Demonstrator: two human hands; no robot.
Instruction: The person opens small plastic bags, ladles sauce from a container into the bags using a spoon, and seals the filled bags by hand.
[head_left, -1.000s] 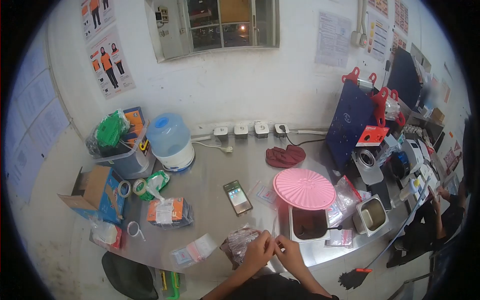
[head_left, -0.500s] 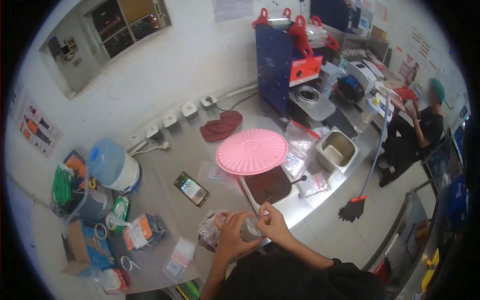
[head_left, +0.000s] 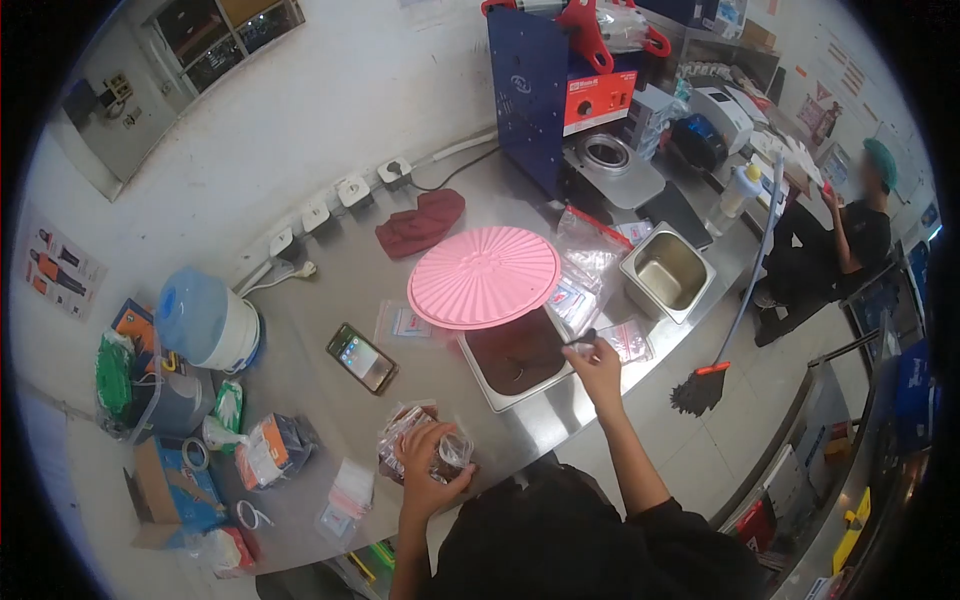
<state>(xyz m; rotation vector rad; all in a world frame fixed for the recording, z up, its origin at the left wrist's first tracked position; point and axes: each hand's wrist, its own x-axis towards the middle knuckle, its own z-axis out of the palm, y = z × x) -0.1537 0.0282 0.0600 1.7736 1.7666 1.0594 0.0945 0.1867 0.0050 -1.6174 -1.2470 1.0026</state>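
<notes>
My right hand is closed round the dark-tipped handle of a spoon at the right edge of a steel pan. Brown powder lies in the pan, and a pink ribbed lid covers its far part. Near the table's front edge, my left hand holds a small clear plastic bag, its mouth facing up. Beside those fingers lies a pile of filled brown packets, partly hidden by the hand.
A phone lies left of the pan. An empty steel container and zip bags sit to the right. Behind stands a blue sealing machine. A broom leans at the table's right edge; another person sits beyond.
My right hand has left the plastic bag and moved right, taking hold of the spoon handle. The left hand keeps the bag, now lower and closer to the packets. The view has shifted slightly.
</notes>
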